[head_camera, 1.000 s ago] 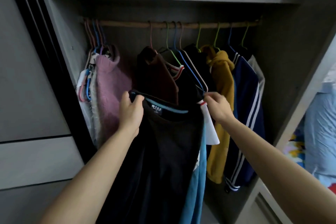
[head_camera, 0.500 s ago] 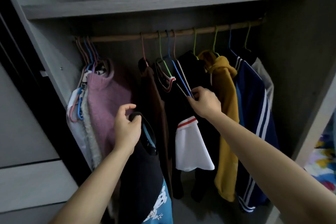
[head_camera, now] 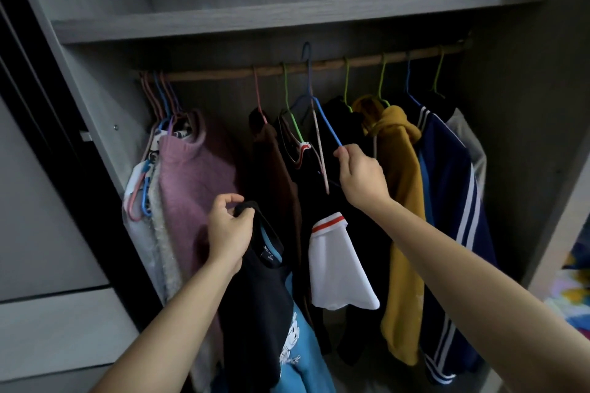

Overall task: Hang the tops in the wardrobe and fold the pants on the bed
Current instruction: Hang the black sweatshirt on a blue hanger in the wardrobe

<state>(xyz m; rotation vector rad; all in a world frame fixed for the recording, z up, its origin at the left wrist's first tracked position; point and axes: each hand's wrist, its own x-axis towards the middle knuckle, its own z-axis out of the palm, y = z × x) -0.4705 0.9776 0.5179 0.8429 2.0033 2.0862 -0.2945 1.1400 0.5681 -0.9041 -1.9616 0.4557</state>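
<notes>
A person's left hand (head_camera: 228, 230) is gripping the black collar of a black-and-blue top (head_camera: 265, 297), fingers curled round the fabric, at about 7 o'clock from the middle of the open wardrobe (head_camera: 95, 89). The top is hanging from that grip in front of the clothes already on the rail, with a white cartoon print showing on its blue panel.

At 2 o'clock from the left hand, the right hand (head_camera: 362, 177) is pinching the lower end of a blue hanger (head_camera: 325, 120) between thumb and fingers. The hanger carries no garment, and its hook is standing above the wooden rod (head_camera: 223, 75). A bare pink hanger (head_camera: 321, 153) is dangling just beside it.

Along the rod, from 9 o'clock to 3 o'clock, are hanging a bunch of bare hangers (head_camera: 162, 99), a pink sweater (head_camera: 198, 188), a brown garment (head_camera: 274, 175), dark tops, one with a white sleeve (head_camera: 338, 265) trimmed in red, a yellow hoodie (head_camera: 402, 201) and a navy jacket (head_camera: 447, 185) with white stripes. A grey shelf (head_camera: 287, 16) is running across at 12 o'clock.
</notes>
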